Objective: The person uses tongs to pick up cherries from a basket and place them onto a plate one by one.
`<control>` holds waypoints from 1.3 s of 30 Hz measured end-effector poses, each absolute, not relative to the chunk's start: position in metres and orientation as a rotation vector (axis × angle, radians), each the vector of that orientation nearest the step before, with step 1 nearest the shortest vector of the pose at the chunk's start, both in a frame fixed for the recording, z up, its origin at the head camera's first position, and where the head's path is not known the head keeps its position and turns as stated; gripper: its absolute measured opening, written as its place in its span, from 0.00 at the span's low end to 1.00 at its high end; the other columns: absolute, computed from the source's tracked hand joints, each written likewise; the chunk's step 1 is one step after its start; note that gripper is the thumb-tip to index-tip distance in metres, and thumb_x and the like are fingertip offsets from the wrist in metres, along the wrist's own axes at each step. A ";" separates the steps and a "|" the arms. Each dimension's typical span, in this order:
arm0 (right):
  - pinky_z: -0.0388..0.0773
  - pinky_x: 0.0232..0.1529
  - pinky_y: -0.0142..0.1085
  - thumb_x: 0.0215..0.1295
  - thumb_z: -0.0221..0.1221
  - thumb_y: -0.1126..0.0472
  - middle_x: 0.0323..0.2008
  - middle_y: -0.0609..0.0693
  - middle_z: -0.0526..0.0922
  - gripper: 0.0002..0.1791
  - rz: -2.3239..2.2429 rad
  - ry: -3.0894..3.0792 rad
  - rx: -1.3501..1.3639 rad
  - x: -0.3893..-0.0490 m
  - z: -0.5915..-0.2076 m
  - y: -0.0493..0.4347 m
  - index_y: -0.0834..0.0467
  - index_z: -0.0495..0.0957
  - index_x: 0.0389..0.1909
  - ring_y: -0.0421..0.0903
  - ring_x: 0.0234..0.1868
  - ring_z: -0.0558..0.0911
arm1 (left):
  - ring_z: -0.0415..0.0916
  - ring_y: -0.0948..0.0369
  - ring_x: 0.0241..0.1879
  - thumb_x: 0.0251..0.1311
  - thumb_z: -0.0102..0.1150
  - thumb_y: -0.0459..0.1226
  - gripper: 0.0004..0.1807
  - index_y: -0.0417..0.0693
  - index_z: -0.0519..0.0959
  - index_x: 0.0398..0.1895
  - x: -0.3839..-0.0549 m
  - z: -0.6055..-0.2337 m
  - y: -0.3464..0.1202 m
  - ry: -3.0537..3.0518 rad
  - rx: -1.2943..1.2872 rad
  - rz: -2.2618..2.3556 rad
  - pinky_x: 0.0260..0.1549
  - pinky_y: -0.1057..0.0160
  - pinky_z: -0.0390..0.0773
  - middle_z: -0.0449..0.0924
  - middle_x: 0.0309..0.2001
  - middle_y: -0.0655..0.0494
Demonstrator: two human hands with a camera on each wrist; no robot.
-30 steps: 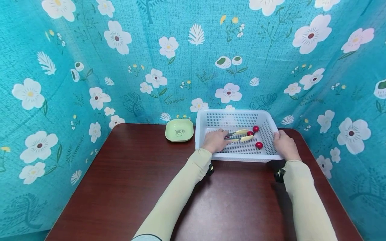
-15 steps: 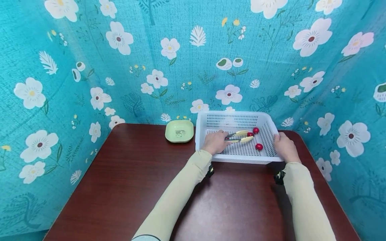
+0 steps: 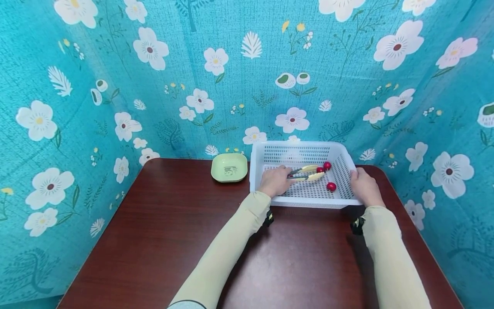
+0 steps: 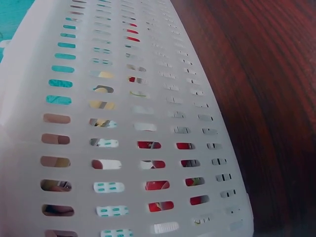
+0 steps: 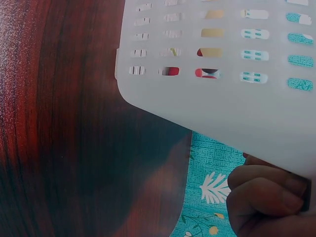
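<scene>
A white perforated plastic basket (image 3: 308,202) stands at the back right of the table. My left hand (image 3: 275,181) reaches over its front wall and grips the handle end of tongs (image 3: 310,177) with cream-coloured tips. The tips stand apart and point right, close by a small round red fruit (image 3: 320,170). Another red fruit (image 3: 327,165) lies just behind it, and a third red fruit (image 3: 331,186) nearer the front. Through the slots in the left wrist view, more red pieces (image 4: 157,185) show. My right hand (image 3: 364,186) holds the basket's right rim, its fingers (image 5: 266,190) curled under it.
A light green square dish (image 3: 229,168) with a printed picture stands left of the basket. The dark brown tabletop (image 3: 173,223) ends at a flowered turquoise cloth (image 3: 173,86) hanging behind and at both sides. The basket sits close to this cloth.
</scene>
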State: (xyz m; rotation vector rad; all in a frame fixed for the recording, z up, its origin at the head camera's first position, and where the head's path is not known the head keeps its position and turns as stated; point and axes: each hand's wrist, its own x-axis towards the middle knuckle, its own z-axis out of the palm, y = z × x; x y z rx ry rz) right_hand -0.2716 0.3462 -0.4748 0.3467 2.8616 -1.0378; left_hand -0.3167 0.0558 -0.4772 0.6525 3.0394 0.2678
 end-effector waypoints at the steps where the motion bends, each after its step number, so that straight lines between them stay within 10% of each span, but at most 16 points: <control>1: 0.79 0.51 0.69 0.84 0.32 0.42 0.59 0.75 0.73 0.37 -1.037 2.861 0.347 -0.271 -0.475 0.346 0.69 0.52 0.75 0.71 0.53 0.81 | 0.82 0.59 0.47 0.74 0.52 0.59 0.27 0.64 0.75 0.72 -0.317 -0.477 0.056 3.042 0.651 0.270 0.43 0.55 0.81 0.82 0.57 0.61; 39: 0.79 0.51 0.69 0.85 0.31 0.43 0.59 0.75 0.73 0.36 -1.035 2.862 0.350 -0.271 -0.475 0.347 0.69 0.53 0.75 0.71 0.52 0.81 | 0.82 0.58 0.54 0.74 0.55 0.57 0.29 0.60 0.74 0.73 -0.307 -0.453 0.030 3.066 0.660 0.476 0.48 0.54 0.81 0.80 0.64 0.57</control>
